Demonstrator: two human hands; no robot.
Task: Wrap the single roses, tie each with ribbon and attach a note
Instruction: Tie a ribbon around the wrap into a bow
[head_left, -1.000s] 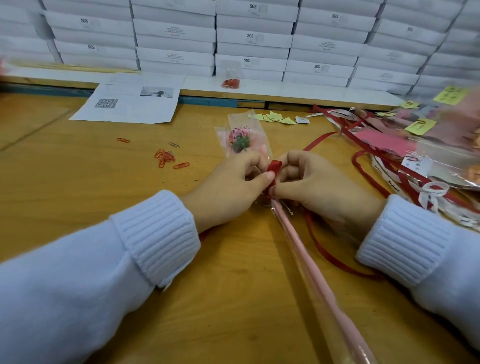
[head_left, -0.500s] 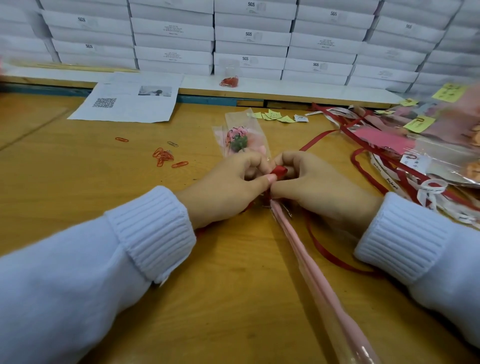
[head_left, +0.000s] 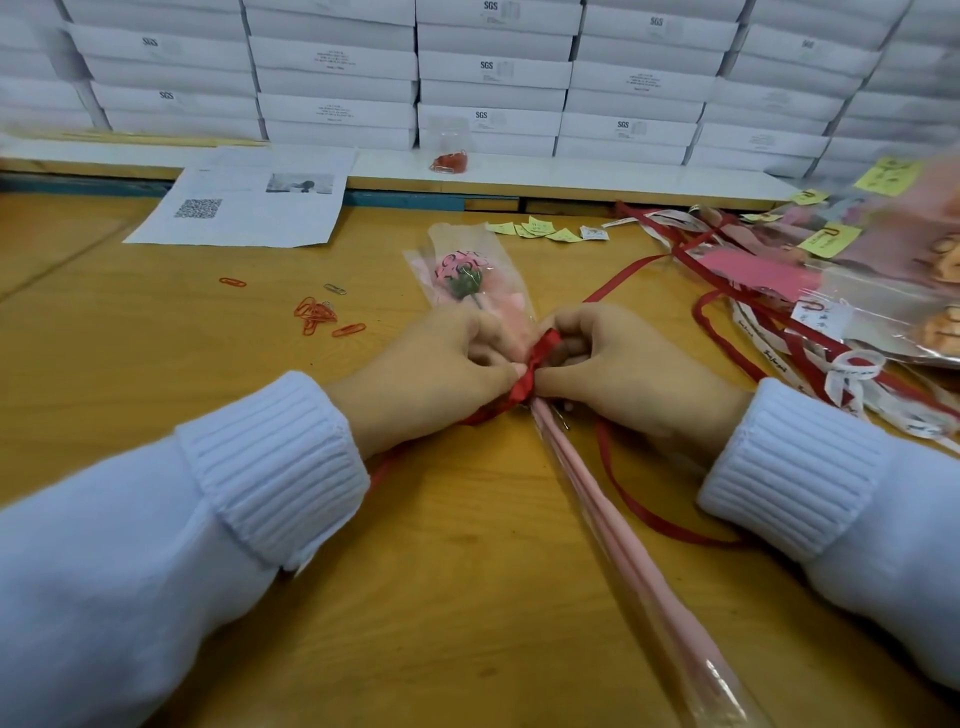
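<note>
Ribbon (head_left: 537, 358) bunches wider than before, pinched by left hand (head_left: 431, 374) and right hand (head_left: 623, 374); wrapped rose (head_left: 462, 270) runs lengthwise between them, bloom beyond.

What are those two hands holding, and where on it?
Left hand and right hand both pinch the red ribbon where it crosses the wrapped rose.

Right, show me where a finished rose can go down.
Bare wood at left, bordered by the printed sheet, paper clips and left sleeve. Another patch between the sleeves, left of the wrapped stem. The right side is crowded: loose ribbons, finished roses.
</note>
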